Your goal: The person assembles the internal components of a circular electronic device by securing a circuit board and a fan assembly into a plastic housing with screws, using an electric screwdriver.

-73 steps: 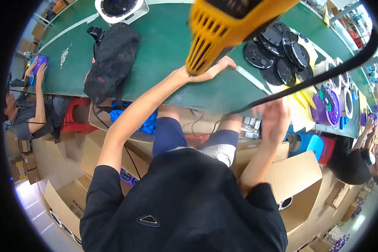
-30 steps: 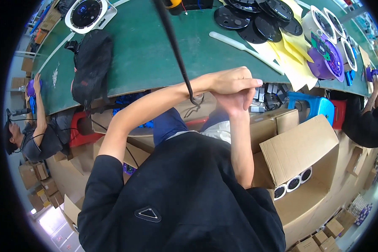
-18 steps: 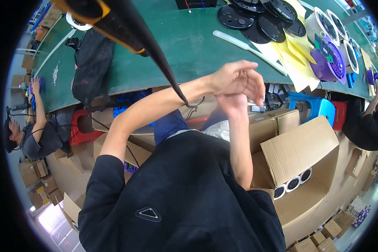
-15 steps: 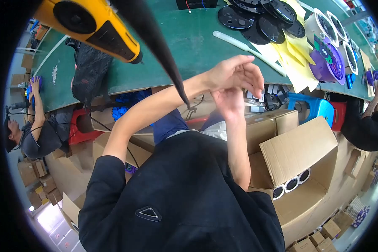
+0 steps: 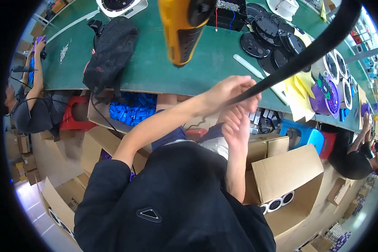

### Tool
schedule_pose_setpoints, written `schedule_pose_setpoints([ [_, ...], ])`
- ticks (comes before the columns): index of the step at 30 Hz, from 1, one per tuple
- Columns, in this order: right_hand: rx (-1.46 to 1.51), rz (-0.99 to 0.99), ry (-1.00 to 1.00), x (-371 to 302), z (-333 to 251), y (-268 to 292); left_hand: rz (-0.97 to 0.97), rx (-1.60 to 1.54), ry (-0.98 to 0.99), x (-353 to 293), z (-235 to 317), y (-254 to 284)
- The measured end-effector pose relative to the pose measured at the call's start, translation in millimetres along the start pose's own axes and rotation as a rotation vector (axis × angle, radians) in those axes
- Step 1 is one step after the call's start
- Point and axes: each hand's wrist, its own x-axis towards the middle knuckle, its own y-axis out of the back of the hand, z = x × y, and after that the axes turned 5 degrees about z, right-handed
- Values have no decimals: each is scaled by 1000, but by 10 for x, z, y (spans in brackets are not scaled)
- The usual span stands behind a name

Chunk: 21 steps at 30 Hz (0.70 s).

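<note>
- Our left hand (image 5: 229, 90) grips the thick black cord (image 5: 306, 56).
- Our right hand (image 5: 236, 122) sits just below, fingers loosely curled, touching the left.
- A yellow plastic power tool (image 5: 182, 29) hangs above the green table (image 5: 155, 71).

**One head-worn fisheye, looking steeply down**

The single view looked down from the person's head over chest and raised forearms. A yellow tool (image 5: 182, 29) hung very close to the lens. The green workbench (image 5: 155, 71) curved across the top, cardboard boxes (image 5: 290, 176) below.
</note>
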Motion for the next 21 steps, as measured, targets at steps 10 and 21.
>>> schedule_pose_setpoints([
  [10,-513,-157,616,312,-452,-1802,388,150,-183,-821,-8,292],
  [21,-1495,-11,1730,1836,-1326,-1953,592,372,-267,-1123,-85,476],
])
